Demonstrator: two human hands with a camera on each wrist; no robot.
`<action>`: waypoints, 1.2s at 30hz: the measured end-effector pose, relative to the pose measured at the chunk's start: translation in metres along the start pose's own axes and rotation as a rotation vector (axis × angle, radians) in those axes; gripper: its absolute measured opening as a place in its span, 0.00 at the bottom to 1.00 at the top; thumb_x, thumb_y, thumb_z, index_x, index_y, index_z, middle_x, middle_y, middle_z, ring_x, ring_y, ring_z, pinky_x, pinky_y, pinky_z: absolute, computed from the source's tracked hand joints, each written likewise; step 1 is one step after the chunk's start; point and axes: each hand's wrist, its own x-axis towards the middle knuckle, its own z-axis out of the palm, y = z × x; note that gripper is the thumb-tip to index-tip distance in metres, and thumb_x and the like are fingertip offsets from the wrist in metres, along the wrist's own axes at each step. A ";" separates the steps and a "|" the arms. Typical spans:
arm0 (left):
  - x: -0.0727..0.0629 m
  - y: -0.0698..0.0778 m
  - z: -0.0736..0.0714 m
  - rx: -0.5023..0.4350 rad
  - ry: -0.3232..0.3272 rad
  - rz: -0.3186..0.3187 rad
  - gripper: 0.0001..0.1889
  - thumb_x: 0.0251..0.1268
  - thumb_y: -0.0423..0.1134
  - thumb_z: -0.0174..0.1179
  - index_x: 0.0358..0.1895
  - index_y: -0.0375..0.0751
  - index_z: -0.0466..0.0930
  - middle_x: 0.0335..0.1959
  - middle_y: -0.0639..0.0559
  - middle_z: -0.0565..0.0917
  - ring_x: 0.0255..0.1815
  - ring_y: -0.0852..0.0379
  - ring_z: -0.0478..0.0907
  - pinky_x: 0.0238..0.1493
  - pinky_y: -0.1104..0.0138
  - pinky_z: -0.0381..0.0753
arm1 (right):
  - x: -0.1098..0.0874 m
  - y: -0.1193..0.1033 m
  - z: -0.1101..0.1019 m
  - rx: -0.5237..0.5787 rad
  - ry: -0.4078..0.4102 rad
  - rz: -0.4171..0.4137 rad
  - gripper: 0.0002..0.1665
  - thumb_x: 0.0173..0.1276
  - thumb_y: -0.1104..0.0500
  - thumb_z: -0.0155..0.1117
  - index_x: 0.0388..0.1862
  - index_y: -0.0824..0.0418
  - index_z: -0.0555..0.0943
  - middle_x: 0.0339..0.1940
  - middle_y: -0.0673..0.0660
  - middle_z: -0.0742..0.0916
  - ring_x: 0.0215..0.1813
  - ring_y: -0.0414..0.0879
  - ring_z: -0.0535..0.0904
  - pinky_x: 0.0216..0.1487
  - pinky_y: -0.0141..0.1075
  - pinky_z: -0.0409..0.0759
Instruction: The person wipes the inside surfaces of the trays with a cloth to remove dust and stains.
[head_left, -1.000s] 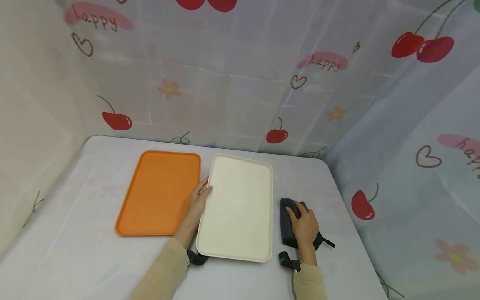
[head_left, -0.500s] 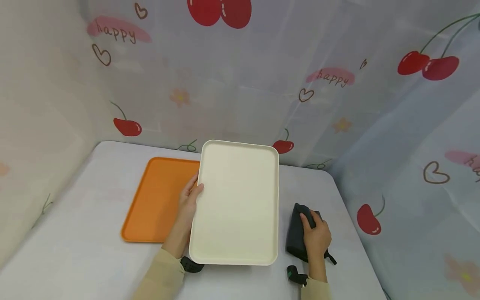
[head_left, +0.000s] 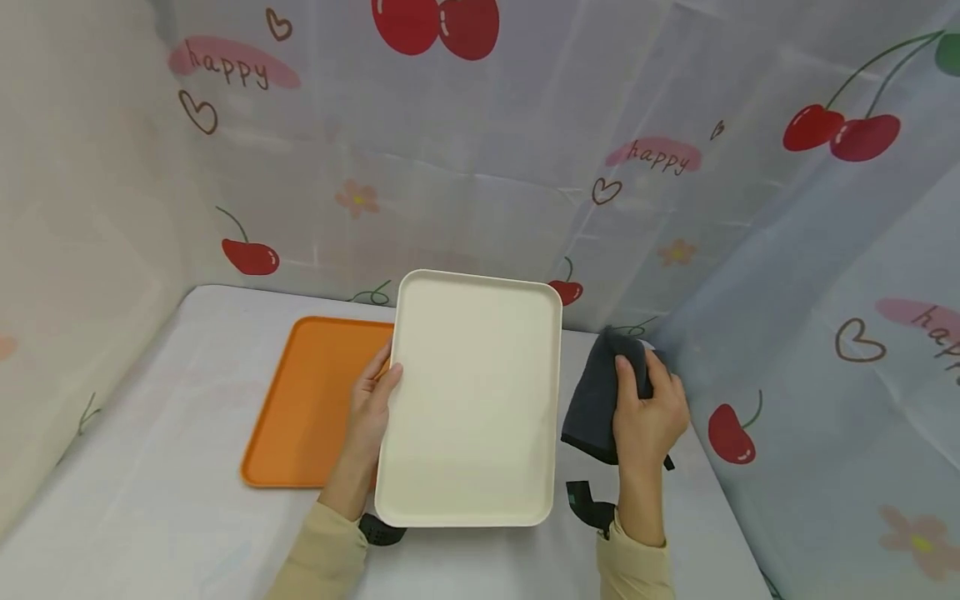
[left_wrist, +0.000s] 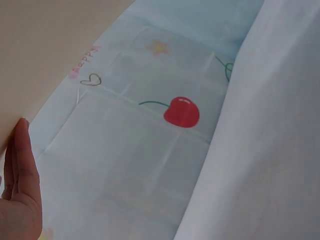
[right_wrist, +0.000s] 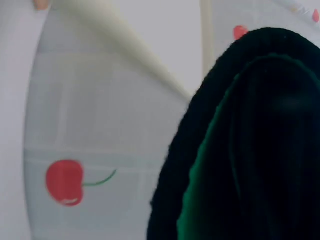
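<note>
My left hand point(head_left: 367, 417) grips a cream rectangular tray point(head_left: 472, 400) by its left edge, thumb over the rim. The tray is raised off the table, inner face toward the head camera. To its right, my right hand point(head_left: 651, 417) pinches a folded dark grey cloth point(head_left: 592, 408) between thumb and fingers, held up above the table with a short strap hanging below. In the left wrist view, fingers point(left_wrist: 27, 170) lie along the pale tray point(left_wrist: 45, 45). Dark cloth point(right_wrist: 270, 130) fills much of the right wrist view, beside the tray point(right_wrist: 165, 30).
An orange tray point(head_left: 307, 408) lies flat at the left of the white-covered table point(head_left: 165, 467), partly hidden behind the left hand and the cream tray. A cherry-printed curtain point(head_left: 480, 200) hangs behind the table and along the right side.
The left hand has lifted the cream tray off the table. The right hand has since raised the dark cloth, which lay on the table, and moved it upward in view.
</note>
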 end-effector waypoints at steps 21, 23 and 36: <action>-0.002 0.001 0.006 -0.020 -0.042 0.045 0.27 0.77 0.33 0.47 0.76 0.41 0.58 0.50 0.62 0.86 0.43 0.63 0.86 0.42 0.67 0.87 | 0.014 -0.051 0.052 -0.116 -0.131 -0.029 0.23 0.65 0.47 0.69 0.55 0.56 0.84 0.38 0.65 0.85 0.35 0.61 0.77 0.35 0.54 0.74; -0.002 0.000 0.006 -0.038 -0.054 0.040 0.27 0.77 0.33 0.47 0.76 0.42 0.57 0.53 0.63 0.84 0.45 0.63 0.85 0.44 0.68 0.87 | 0.013 -0.051 0.053 -0.124 -0.123 -0.021 0.22 0.65 0.46 0.68 0.55 0.55 0.83 0.38 0.65 0.84 0.34 0.60 0.76 0.33 0.54 0.74; -0.003 -0.002 0.008 -0.013 -0.068 0.049 0.28 0.76 0.34 0.49 0.76 0.41 0.56 0.58 0.65 0.81 0.48 0.64 0.84 0.46 0.68 0.86 | 0.007 -0.056 0.066 -0.152 -0.037 -0.079 0.20 0.63 0.46 0.70 0.49 0.56 0.84 0.34 0.66 0.80 0.30 0.62 0.75 0.27 0.54 0.75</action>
